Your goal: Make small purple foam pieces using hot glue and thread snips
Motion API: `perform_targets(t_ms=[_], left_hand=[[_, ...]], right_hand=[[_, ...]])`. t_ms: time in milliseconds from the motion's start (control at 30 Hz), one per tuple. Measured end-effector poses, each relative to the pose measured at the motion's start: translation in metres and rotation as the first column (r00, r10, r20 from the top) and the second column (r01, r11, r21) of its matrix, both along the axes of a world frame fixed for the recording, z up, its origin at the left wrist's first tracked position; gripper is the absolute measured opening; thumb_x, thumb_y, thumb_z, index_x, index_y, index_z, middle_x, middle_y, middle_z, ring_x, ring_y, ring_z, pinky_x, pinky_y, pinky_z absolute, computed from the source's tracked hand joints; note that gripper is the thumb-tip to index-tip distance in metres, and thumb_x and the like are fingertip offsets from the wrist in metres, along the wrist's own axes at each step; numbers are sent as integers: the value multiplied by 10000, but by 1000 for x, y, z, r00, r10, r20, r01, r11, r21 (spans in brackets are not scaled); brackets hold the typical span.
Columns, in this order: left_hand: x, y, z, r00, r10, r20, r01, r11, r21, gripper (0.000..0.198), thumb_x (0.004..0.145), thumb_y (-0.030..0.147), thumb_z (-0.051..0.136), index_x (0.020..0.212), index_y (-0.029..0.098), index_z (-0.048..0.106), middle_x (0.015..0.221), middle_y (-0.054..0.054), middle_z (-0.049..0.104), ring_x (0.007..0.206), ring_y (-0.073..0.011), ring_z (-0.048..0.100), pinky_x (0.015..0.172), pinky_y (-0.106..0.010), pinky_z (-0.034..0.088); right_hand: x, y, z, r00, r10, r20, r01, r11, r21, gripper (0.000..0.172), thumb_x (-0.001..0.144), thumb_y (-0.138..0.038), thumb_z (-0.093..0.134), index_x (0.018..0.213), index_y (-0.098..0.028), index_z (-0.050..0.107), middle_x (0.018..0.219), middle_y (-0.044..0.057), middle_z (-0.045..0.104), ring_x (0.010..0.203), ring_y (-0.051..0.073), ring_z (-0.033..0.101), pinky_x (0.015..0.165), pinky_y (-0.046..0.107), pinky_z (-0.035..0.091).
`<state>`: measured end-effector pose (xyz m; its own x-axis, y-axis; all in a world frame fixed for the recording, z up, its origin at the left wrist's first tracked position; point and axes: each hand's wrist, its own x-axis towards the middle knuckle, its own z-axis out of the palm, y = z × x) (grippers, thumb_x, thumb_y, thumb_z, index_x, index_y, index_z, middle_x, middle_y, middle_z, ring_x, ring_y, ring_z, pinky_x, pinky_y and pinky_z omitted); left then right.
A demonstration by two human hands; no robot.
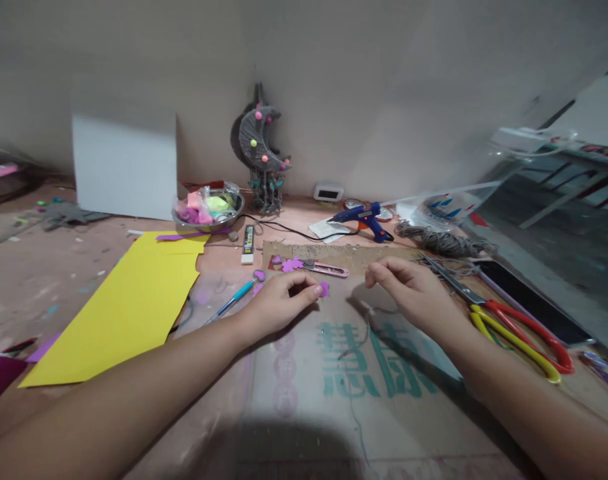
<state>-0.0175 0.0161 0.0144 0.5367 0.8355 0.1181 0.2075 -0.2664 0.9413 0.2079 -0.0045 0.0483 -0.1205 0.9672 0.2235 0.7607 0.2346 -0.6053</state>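
Observation:
My left hand [287, 297] is closed in a pinch, with a small purple paper piece [325, 289] at its fingertips. To its right, my right hand [409, 287] is raised over the board, thumb and fingers drawn together; whatever they hold, if anything, does not show. Below that hand a thin grey string [358, 348] curls on the board. Beyond my left hand are a purple flower cutout [293, 265] and a pink utility knife [329, 269]. A blue pen [231, 300] lies just left of my left hand, near a purple heart-shaped piece [259, 275].
Yellow paper [119, 300] covers the left side. At the back are a metal bowl [207, 223] of colourful clay packs, a moon-shaped ornament [261, 143] and a blue glue gun [361, 217]. Scissors [521, 327], a phone [534, 300] and grey yarn [441, 240] lie right.

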Motion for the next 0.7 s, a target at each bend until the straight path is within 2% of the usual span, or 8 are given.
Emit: perform_targets(t_ms=[67,167,233,333,433,533,700], left_hand=[[-1,1,-3,1000,-13,18,13,1000,-12,251,855,338,475,755,138,589,731,-24,620,725,-136,569,687,-240,430],[-1,2,-6,1000,-10,30,10,1000,-13,265,857,348,477,743,135,587,719,-20,613,707,-127,559,671,-232,421],[-1,2,-6,999,-7,35,8,1000,-16,264,858,346,478,738,136,583,715,-18,609,705,-124,554,667,-230,416],[-1,3,-7,999,-12,48,13,1000,-27,271,860,360,475,746,138,582,724,-21,612,708,-126,554,667,-234,414],[-1,3,-7,998,-23,55,25,999,-29,279,858,368,473,754,136,587,733,-27,620,721,-136,563,681,-246,419],[-1,3,-7,998,-24,62,26,999,-30,273,853,364,480,757,134,591,738,-28,620,727,-140,568,691,-251,423],[-1,4,-8,999,-1,41,3,999,-41,257,843,358,498,780,131,600,749,-38,631,729,-143,572,684,-252,424]], right_hand=[[-2,2,-2,996,50,78,-51,999,18,292,862,-372,462,684,-190,606,709,23,634,701,174,577,651,285,419],[-9,13,-12,976,149,158,-164,982,88,168,836,-283,526,900,-178,641,901,59,655,855,198,584,763,317,442],[-16,23,-18,947,217,235,-247,963,105,220,826,-244,545,1017,-175,631,995,84,632,946,209,562,832,336,432],[-25,39,-24,896,241,372,-292,953,85,275,832,-256,549,1081,-171,629,1024,104,604,986,222,540,859,342,417],[-34,50,-25,838,239,490,-303,952,53,276,856,-284,522,1074,-164,639,957,107,602,933,219,544,817,322,415],[-39,56,-25,790,238,565,-313,949,37,229,870,-284,493,969,-157,657,885,98,606,858,202,549,758,291,403],[-41,64,-27,796,169,581,-252,966,65,204,864,-166,421,891,-134,620,835,106,635,771,197,558,696,290,390]])
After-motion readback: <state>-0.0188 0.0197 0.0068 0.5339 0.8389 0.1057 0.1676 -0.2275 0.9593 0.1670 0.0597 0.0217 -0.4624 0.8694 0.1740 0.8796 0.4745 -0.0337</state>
